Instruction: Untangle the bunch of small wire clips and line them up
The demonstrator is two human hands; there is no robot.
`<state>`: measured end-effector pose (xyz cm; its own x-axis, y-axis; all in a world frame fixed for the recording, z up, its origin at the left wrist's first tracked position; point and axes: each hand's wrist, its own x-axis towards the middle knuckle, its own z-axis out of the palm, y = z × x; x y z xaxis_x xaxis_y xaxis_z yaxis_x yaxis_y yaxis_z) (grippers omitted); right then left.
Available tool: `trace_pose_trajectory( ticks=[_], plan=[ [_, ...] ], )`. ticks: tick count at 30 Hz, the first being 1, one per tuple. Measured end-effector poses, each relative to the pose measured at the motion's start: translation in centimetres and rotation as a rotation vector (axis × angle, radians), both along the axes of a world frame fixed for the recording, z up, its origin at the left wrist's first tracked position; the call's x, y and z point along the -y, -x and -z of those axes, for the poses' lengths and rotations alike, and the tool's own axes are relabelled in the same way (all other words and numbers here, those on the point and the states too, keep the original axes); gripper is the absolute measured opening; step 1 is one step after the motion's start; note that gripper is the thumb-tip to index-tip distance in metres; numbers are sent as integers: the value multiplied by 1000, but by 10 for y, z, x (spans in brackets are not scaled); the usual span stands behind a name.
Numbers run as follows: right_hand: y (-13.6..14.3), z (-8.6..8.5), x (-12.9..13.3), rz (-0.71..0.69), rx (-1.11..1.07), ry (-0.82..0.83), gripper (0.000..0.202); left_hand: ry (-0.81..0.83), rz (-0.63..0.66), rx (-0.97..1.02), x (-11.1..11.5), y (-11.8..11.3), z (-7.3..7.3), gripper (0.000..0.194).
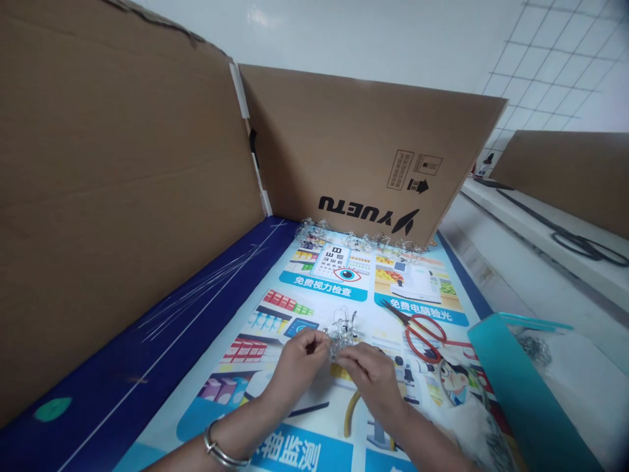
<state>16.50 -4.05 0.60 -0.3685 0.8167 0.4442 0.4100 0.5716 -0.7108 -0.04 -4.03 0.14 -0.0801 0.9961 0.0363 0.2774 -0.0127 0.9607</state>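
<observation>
Wire tangle, silvery and fine, sits between the two hands just above the middle of a printed sheet laid over a dark blue surface. Its upper part spreads into loose, airy loops, with a few thin ends poking up and a darker bit or two near the top right; lower down, by the fingertips, the strands crowd into a denser, glinting clump. It looks see-through in places (the pale print shows between the loops), and its outline is irregular, like a small crumpled nest. How the single strands cross is too fine to make out.

The left hand, with a metal bangle on its wrist, has thumb and forefinger pinched together on the tangle's left edge. The right hand has its fingers curled, their tips closed on the lower right edge; which strand each hand pinches, I cannot tell.

Beyond, a row of similar wire clusters lies along the foot of a cardboard panel. Straight, thin strands lie on the blue to the left. To the right are red-handled scissors, partly open, and a turquoise box with a grey wire coil inside.
</observation>
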Motion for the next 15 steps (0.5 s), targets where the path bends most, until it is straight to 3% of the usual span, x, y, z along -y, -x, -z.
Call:
trace_pose_trajectory(
  ticks=[5,9,12,15],
  plan=[
    [2,-4,-1,35,-223,310,22,-12,-79,17,1,1,2,12],
    [7,-2,3,45,-390,504,19,-20,-100,16,3,-1,-2,13],
    [8,-3,4,51,-403,522,11,-13,-95,7,5,-3,-6,14],
    [6,-6,3,74,-305,413,9,-19,-90,-9,6,-6,-5,16]
  ],
)
